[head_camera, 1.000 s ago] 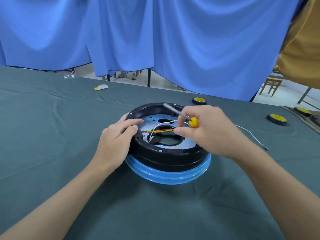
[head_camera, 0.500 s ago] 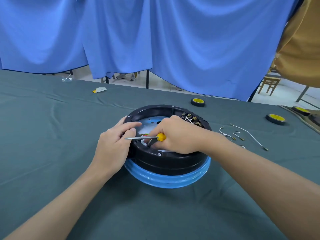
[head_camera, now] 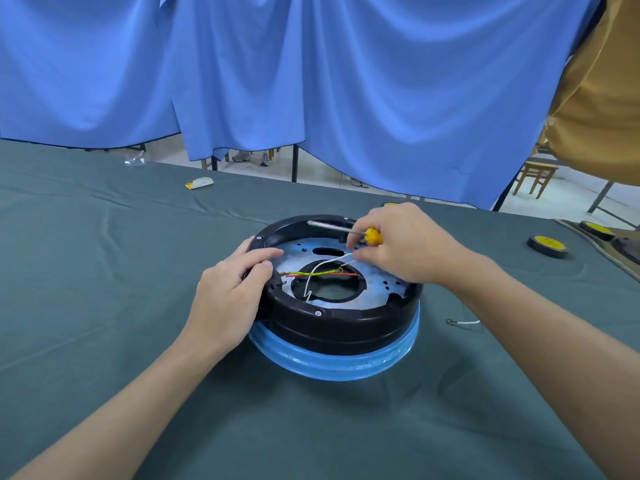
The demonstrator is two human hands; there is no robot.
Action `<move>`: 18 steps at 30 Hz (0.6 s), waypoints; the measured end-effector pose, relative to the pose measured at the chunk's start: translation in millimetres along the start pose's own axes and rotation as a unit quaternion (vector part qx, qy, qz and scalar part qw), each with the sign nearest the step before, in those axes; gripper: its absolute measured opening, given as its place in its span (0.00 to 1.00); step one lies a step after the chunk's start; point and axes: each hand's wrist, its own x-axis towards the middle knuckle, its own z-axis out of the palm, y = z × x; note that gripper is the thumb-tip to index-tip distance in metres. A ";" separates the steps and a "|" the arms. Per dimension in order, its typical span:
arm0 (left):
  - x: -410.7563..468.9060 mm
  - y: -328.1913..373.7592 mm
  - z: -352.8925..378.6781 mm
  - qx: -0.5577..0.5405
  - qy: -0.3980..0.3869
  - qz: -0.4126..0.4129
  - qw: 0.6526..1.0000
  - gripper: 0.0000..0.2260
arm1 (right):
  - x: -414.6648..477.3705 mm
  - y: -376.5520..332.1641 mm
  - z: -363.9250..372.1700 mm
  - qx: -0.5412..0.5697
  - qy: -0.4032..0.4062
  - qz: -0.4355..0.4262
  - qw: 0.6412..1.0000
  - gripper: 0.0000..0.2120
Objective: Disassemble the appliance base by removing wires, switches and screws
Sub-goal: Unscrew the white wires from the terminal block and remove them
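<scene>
The round appliance base point(head_camera: 346, 327), black with a blue-wrapped lower rim, lies open side up on the green cloth. Inside, a metal plate point(head_camera: 384, 284) carries a yellow-green wire point(head_camera: 311, 271), a red wire point(head_camera: 325, 274) and a white wire point(head_camera: 320, 268) across the centre hole. My left hand point(head_camera: 230, 296) grips the base's left rim. Over the far right of the plate, my right hand point(head_camera: 405, 247) holds a yellow-handled screwdriver point(head_camera: 341, 229), shaft pointing left, and its fingertips pinch the white wire's end.
A loose white wire point(head_camera: 464, 321) lies on the cloth right of the base. Black-and-yellow tape rolls point(head_camera: 547, 245) sit at the far right. A small white-yellow scrap point(head_camera: 199, 183) lies far left. Blue curtains hang behind the table's far edge.
My right hand has risen from the left inside of the base and moved to the far right, swinging the screwdriver up and drawing the white wire with it. The left hand stayed on the rim.
</scene>
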 end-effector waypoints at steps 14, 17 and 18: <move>1.5 2.4 -0.9 0.022 -0.002 0.002 1.000 0.12 | 28.7 -0.9 2.4 -0.085 -0.136 0.001 0.987 0.12; 1.7 2.4 -1.0 0.021 -0.002 0.011 1.000 0.13 | 26.2 -2.7 3.5 -0.096 -0.154 -0.010 0.983 0.04; 2.0 2.4 -0.5 0.023 -0.002 0.011 1.000 0.13 | 25.6 -2.8 4.1 -0.100 -0.159 -0.009 0.982 0.04</move>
